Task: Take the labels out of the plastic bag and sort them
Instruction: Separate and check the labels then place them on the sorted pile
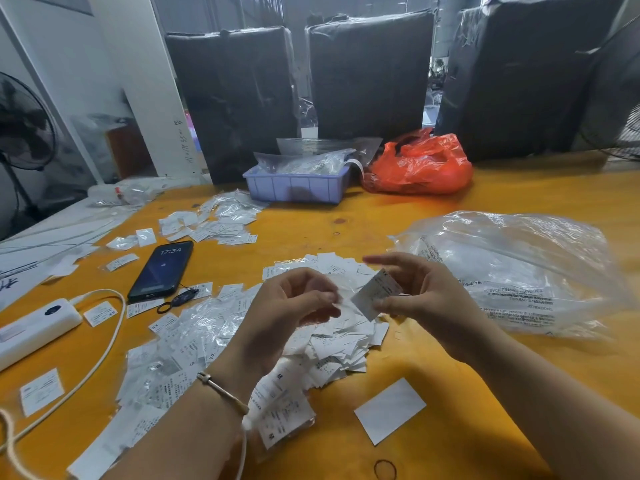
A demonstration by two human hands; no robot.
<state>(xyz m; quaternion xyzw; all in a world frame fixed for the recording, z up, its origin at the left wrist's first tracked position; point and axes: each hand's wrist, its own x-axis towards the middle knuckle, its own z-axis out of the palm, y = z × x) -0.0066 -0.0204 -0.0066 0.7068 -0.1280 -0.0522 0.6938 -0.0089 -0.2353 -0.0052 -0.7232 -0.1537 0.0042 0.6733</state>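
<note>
Two hands work above the heap: the right hand point(420, 299) pinches one label point(377, 295), the left hand point(294, 306) pinches what looks like a clear sleeve, blurred. Just below, loose labels point(332, 344) could scatter if brushed. Right of the grip lies the plastic bag point(519, 271); bare table point(485, 393) nearer.

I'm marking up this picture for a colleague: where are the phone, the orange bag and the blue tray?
phone point(160, 270), head view, middle of its screen.
orange bag point(420, 168), head view, crumpled front.
blue tray point(294, 188), head view, front wall.
</note>
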